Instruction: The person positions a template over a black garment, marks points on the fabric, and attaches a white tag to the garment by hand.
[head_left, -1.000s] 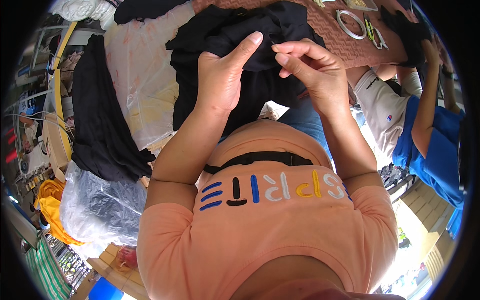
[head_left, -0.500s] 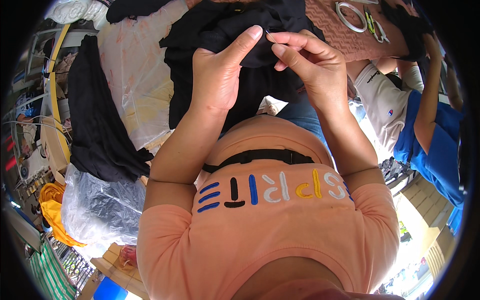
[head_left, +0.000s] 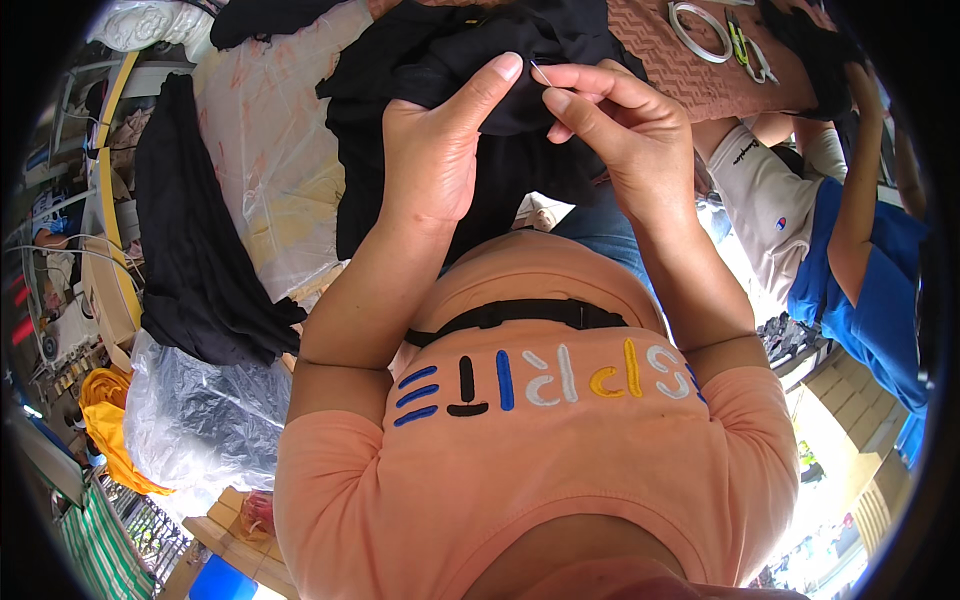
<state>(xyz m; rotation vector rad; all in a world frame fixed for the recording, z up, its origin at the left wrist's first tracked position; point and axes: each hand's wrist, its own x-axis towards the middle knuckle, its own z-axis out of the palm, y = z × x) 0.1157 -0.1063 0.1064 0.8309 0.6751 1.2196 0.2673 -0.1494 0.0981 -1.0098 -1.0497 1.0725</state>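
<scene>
A black garment (head_left: 440, 45) lies bunched on the table edge and hangs over my lap. My left hand (head_left: 432, 155) grips its cloth, thumb stretched along the top; the other fingers are hidden beneath the fabric. Between thumb and forefinger, my right hand (head_left: 635, 125) pinches a thin sewing needle (head_left: 539, 71). The needle slants from my right fingertips toward the cloth just beside my left thumb tip. I cannot make out whether its point is in the fabric.
Plastic sheeting (head_left: 265, 150) and a brown patterned cloth (head_left: 640, 20) cover the table. A white ring (head_left: 687, 42) and yellow-green thread snips (head_left: 737, 38) lie at far right. Beside them a person in blue (head_left: 880, 290) handles black cloth (head_left: 815, 60). Another black cloth (head_left: 190, 220) drapes at left, above a plastic bag (head_left: 205, 415).
Both hands keep nearly the same place and grip. The needle's angle differs very slightly near my left thumb; little else has changed.
</scene>
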